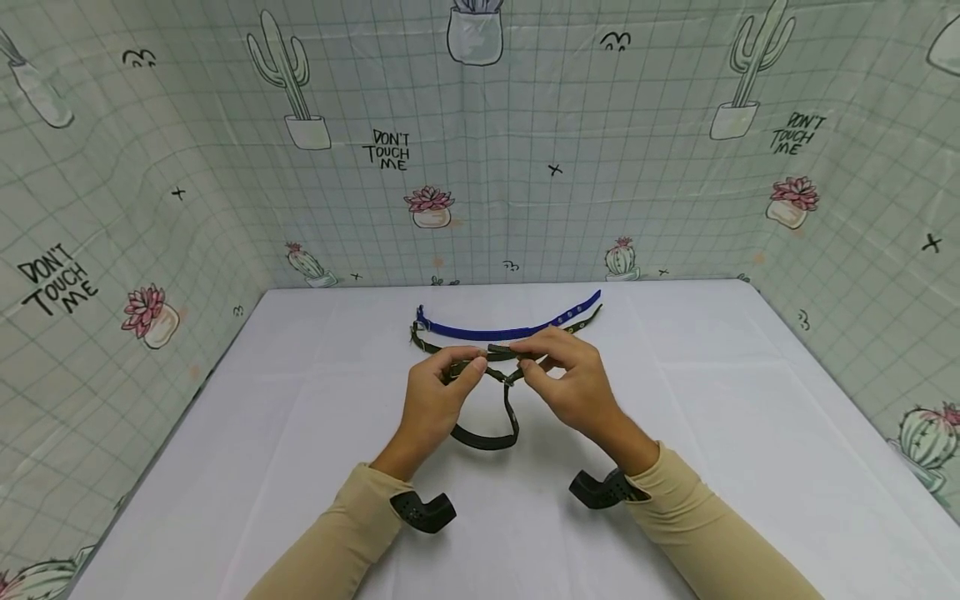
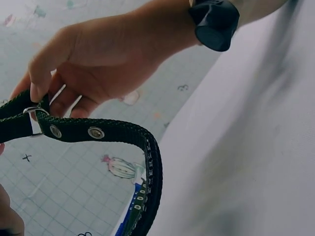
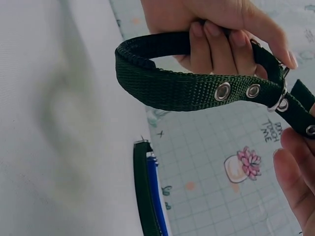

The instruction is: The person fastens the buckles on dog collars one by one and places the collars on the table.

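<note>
Between both hands is a dark green webbing collar (image 1: 486,442) with metal eyelets and a metal buckle (image 3: 280,96). Its lower loop hangs down in the head view. My left hand (image 1: 438,390) pinches the collar by the buckle with thumb and fingertips. My right hand (image 1: 566,375) pinches the strap's end part on the other side, as the left wrist view shows its fingers on the strap (image 2: 96,131) near the buckle. The strap passes through the metal frame in the right wrist view. Some fingertips hide parts of the strap.
Behind the hands a blue collar (image 1: 487,335) with eyelets lies across the white table (image 1: 300,467). Another green collar (image 1: 588,322) lies just in front of it, partly hidden by the hands. A cloth wall (image 1: 480,125) printed with cacti stands around the table's far side.
</note>
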